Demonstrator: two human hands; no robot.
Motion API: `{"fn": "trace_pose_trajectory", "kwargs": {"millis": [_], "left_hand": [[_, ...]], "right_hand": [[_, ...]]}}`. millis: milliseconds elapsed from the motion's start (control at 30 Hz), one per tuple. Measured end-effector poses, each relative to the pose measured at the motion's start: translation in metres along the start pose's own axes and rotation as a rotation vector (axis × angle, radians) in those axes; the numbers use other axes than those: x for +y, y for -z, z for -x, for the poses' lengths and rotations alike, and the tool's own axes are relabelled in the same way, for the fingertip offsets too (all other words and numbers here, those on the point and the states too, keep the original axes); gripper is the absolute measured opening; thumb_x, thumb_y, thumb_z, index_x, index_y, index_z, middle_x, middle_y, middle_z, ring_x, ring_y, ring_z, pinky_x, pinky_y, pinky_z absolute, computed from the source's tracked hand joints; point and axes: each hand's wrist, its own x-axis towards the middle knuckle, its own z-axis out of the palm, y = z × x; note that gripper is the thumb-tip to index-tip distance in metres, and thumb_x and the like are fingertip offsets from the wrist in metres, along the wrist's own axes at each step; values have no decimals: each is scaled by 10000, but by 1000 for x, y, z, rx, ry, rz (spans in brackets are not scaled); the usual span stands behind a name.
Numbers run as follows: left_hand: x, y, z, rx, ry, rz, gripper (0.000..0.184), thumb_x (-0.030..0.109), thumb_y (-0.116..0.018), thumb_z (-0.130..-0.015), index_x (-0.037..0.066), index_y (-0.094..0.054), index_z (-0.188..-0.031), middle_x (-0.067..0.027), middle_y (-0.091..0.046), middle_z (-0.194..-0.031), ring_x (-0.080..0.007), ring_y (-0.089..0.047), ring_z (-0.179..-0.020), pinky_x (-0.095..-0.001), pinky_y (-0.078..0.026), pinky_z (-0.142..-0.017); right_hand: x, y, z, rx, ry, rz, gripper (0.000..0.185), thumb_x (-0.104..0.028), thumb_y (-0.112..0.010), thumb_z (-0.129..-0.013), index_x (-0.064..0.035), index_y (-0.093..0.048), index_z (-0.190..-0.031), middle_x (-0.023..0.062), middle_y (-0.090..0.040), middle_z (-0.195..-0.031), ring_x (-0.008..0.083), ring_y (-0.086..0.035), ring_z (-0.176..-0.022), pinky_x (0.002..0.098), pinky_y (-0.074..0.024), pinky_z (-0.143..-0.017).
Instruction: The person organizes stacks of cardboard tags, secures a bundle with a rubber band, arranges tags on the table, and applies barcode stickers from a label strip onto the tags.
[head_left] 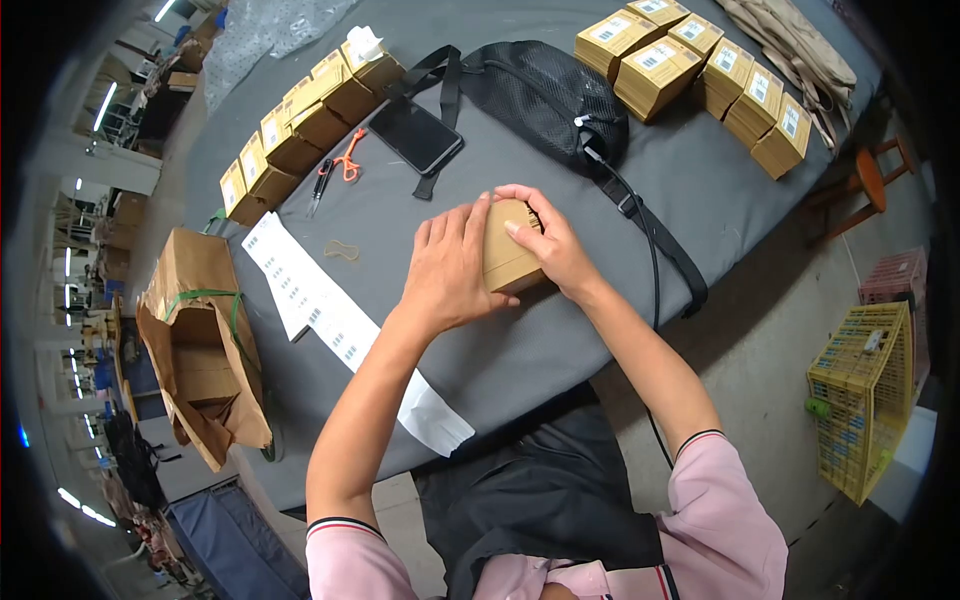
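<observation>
1. I see the left hand [447, 258] and right hand [556, 248] half-curled, both holding one brown block [508, 258].
2. The brown block is over the gray bench [520, 350]; I can't tell if it touches.
3. A black phone [417, 135] lies past the hands.

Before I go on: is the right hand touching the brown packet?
Touching. The head view shows the right hand on the brown packet, its thumb lying on the top face.
</observation>
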Motion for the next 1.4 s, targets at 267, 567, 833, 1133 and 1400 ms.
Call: {"fn": "trace_pose_trajectory", "kwargs": {"millis": [267,567,833,1133,1400], "left_hand": [[-9,-12,-2,44,1,16,1122,392,-859,-482,42,-297,-1388,-159,-480,-1181,-295,-483,-1101,-392,-369,-943],[-3,-6,3,43,43,7,964,344,-830,-481,55,-392,-1290,-115,-506,-1011,-287,-497,-958,-375,-369,-809],[-3,-11,11,18,80,-16,1129,379,-842,-485,29,-284,-1401,-135,-488,-1109,-290,-476,-1033,-382,-359,-856],[-3,-14,14,51,63,-30,1154,393,-845,-485,28,-260,-1411,-130,-476,-1143,-288,-468,-1055,-385,-352,-876],[2,-10,15,37,112,10,1060,361,-841,-497,39,-325,-1365,-140,-498,-1101,-299,-484,-1023,-398,-357,-865]], "right_hand": [[-5,0,2,-19,-46,-69,541,-217,-507,-928,-6,-335,-1395,152,-407,-1399,207,-385,-1289,320,-277,-1079],[-12,13,24,71,9,-131,657,-462,-272,-998,26,-232,-1437,167,-242,-1503,258,-190,-1410,349,-123,-1148],[-23,1,27,-131,16,139,781,-558,-283,-964,18,-118,-1464,170,-141,-1535,270,-103,-1428,351,-93,-1146],[-22,8,18,-224,-111,-35,782,-577,-289,-954,-21,-116,-1476,142,-115,-1546,244,-74,-1432,331,-88,-1145],[-10,11,13,-112,-76,-110,742,-513,-369,-962,-25,-147,-1475,138,-142,-1542,247,-112,-1427,329,-103,-1142]]}}
